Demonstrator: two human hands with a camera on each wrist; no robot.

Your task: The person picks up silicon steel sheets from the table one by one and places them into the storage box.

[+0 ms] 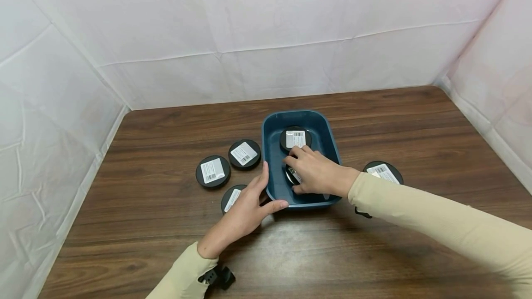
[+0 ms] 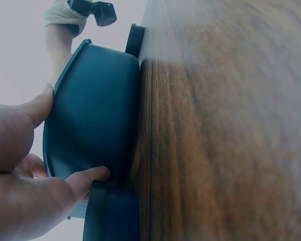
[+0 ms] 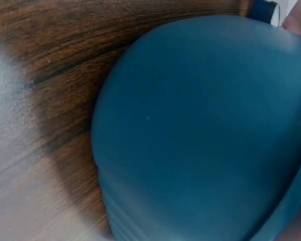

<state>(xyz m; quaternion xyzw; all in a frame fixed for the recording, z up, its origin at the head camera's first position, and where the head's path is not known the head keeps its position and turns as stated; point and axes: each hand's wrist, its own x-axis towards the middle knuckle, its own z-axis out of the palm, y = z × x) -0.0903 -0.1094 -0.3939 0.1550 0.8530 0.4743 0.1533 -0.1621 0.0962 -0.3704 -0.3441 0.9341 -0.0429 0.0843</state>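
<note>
My right hand [image 1: 313, 170] reaches down into a blue plastic bin [image 1: 272, 128], its curled fingers and thumb gripping the edges of a flat round black tin [image 1: 293, 175]. That tin shows a shiny face with pale lettering, partly covered by the hand. Behind it in the bin lies another black tin [image 1: 295, 139] with a white barcode label. Thumb and fingers of my left hand [image 1: 245, 206] spread fairly straight along the bin's near left corner, touching its rim and outer wall [image 2: 98, 95]. The right wrist view shows mostly the bin's outer wall [image 3: 200, 120].
Left of the bin lie labelled black tins: one beside its wall [image 1: 244, 154], one farther left [image 1: 213, 171], and one partly hidden by my left hand [image 1: 231, 197]. Another tin [image 1: 383, 172] sits right of the bin, partly behind my right sleeve. White sheeting surrounds the wooden table [image 1: 166, 225].
</note>
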